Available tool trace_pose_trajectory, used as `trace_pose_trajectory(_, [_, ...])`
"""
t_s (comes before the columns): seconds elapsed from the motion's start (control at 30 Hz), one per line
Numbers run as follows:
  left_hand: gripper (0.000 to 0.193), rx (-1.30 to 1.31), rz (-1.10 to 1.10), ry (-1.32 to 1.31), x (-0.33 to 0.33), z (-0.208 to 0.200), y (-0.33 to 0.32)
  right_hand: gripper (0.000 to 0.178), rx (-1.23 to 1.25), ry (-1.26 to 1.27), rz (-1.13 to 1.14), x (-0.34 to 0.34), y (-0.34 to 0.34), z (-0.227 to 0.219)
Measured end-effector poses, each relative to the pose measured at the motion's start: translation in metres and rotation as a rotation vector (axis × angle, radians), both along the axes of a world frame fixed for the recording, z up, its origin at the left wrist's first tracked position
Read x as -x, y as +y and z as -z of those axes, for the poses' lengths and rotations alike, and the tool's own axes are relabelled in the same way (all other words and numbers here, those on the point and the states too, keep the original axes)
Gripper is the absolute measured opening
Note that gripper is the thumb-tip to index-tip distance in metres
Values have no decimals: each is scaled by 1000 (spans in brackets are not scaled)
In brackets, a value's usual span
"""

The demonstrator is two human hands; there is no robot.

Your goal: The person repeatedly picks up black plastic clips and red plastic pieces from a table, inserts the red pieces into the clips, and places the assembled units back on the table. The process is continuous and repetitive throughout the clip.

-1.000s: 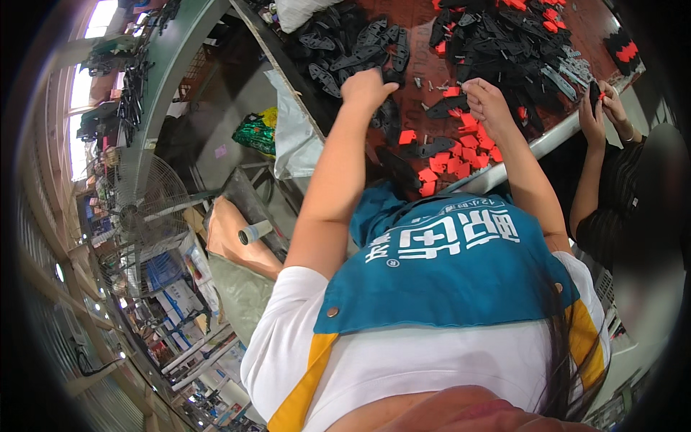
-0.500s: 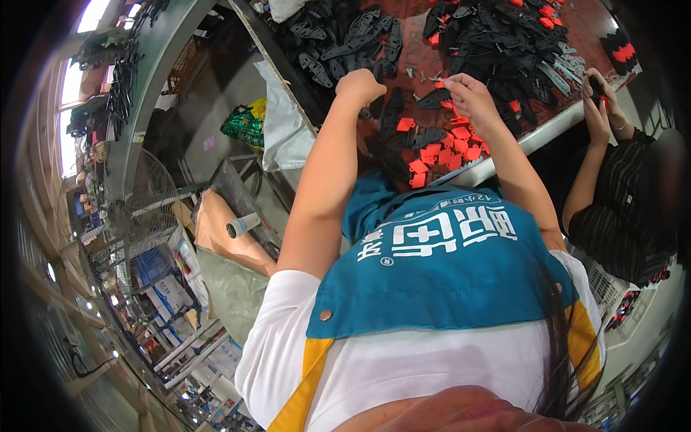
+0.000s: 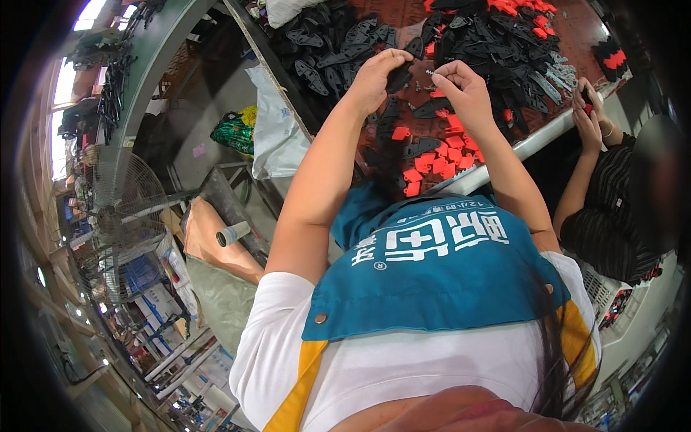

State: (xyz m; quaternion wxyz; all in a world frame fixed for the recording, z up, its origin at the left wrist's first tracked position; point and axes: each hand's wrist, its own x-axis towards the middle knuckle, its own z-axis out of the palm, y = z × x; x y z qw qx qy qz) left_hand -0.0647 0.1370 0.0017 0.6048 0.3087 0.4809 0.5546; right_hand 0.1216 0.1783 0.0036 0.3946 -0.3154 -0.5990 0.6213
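- While the left hand (image 3: pixel 376 78) grips a black part (image 3: pixel 414 47) at its 2 o'clock, the right hand (image 3: pixel 464 88) pinches a small silvery piece (image 3: pixel 430 72) at its 10 o'clock.
- Red pieces (image 3: pixel 449 153) lie on the bench (image 3: pixel 531 147) at the right hand's 6 o'clock.
- One dark pile (image 3: pixel 313 54) spreads at the left hand's 10 o'clock.
- A co-worker's hands (image 3: pixel 589 119) meet near 4 o'clock.
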Motion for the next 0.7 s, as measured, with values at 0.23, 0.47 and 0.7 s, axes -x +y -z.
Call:
trace_pose_trajectory(0.23, [50, -86, 64, 113, -9, -9, -1, 12, -74, -164, 129, 0, 5, 1])
trace_pose_trajectory(0.47, [51, -76, 108, 85, -14, -16, -5, 15, -115, -252, 95, -4, 7, -2])
trace_pose_trajectory(0.7, [44, -137, 134, 269, -18, -11, -3, 18, 224, -23, 80, 1, 3, 3])
